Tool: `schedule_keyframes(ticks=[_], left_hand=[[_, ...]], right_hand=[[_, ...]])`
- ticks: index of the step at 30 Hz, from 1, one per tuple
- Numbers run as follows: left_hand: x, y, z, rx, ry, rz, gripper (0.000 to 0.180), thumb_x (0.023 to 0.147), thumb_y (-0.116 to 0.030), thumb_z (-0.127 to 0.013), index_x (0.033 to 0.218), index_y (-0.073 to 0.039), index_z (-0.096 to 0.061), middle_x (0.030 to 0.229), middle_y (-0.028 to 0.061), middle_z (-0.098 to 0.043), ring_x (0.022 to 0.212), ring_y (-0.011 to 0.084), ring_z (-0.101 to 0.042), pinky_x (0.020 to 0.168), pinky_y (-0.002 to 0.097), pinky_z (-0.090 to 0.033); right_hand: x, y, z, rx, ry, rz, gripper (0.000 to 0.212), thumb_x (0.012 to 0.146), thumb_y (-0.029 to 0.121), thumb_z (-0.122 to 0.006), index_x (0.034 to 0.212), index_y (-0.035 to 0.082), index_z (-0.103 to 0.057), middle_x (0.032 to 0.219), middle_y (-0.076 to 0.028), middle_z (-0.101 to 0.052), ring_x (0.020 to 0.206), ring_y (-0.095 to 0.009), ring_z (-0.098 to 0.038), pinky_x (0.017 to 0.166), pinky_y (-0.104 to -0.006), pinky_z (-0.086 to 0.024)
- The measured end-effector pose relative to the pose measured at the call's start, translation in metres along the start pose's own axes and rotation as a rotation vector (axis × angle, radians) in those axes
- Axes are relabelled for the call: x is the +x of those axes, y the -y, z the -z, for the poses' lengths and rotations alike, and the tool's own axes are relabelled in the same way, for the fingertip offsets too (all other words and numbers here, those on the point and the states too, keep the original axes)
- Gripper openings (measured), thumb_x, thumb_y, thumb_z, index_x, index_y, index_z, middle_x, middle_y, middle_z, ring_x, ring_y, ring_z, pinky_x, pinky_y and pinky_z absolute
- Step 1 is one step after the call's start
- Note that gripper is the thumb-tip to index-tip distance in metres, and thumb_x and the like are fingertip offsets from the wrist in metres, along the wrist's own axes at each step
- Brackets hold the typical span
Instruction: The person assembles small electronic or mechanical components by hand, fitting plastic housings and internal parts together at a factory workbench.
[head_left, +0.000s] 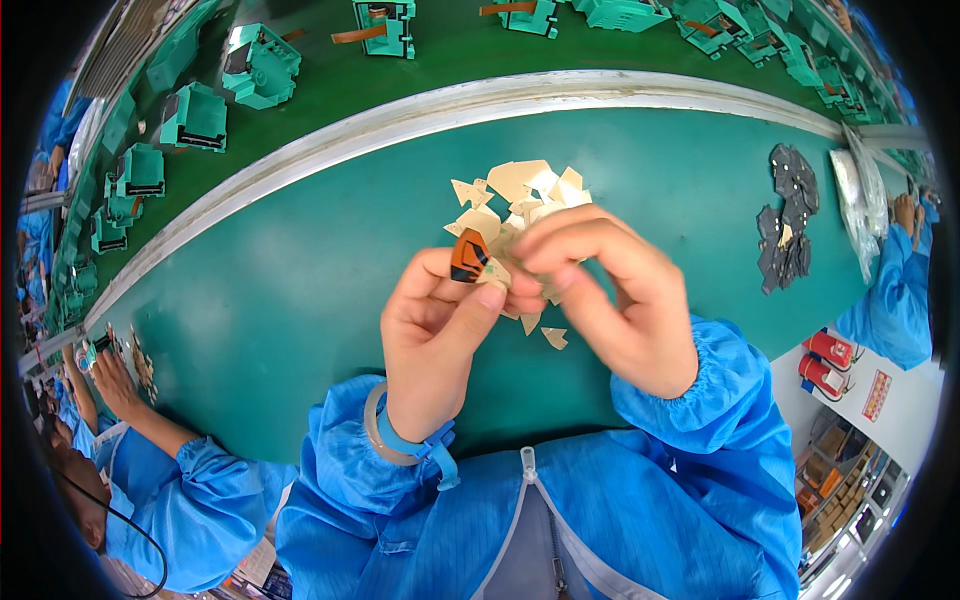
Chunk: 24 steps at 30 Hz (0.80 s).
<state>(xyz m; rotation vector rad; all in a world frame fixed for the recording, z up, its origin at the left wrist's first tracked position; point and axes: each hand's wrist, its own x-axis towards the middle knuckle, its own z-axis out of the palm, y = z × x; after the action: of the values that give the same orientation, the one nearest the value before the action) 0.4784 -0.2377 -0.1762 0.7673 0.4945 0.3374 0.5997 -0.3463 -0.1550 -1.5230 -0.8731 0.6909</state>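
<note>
My left hand (437, 325) pinches an orange-black bit (468, 254) and a cream chip (493, 272). My right hand (625, 300) is blurred; I can't tell its grip. I think they're not done; a chip pile (518, 180) is left beyond.

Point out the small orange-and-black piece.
In the head view, the orange-and-black piece is just left of centre, held in the left hand, by the lower left edge of the pile of cream pieces.
</note>
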Motion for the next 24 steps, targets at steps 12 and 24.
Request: schedule_keyframes(ticks=[12, 24], left_hand=[[0.003, -0.002, -0.015, 0.176, 0.003, -0.127, 0.028, 0.082, 0.007, -0.057, 0.108, 0.001, -0.052, 0.105, 0.0105, -0.055, 0.099, 0.0164, -0.055, 0.082, 0.0268, -0.045], [0.004, 0.001, 0.004, 0.538, 0.092, -0.196, 0.014, 0.082, 0.007, -0.058, 0.095, 0.003, -0.059, 0.096, 0.0094, -0.056, 0.087, 0.0148, -0.055, 0.077, 0.0252, -0.044]], right_hand=[[-0.002, -0.001, 0.014, -0.156, 0.035, -0.04, 0.009, 0.079, -0.001, -0.056, 0.087, 0.004, -0.053, 0.088, -0.007, -0.059, 0.084, -0.024, -0.053, 0.074, -0.0337, -0.044], [-0.003, 0.005, 0.014, -0.408, -0.09, 0.105, 0.018, 0.074, -0.005, -0.062, 0.091, 0.001, -0.059, 0.091, -0.01, -0.056, 0.083, -0.022, -0.055, 0.073, -0.0308, -0.044]])
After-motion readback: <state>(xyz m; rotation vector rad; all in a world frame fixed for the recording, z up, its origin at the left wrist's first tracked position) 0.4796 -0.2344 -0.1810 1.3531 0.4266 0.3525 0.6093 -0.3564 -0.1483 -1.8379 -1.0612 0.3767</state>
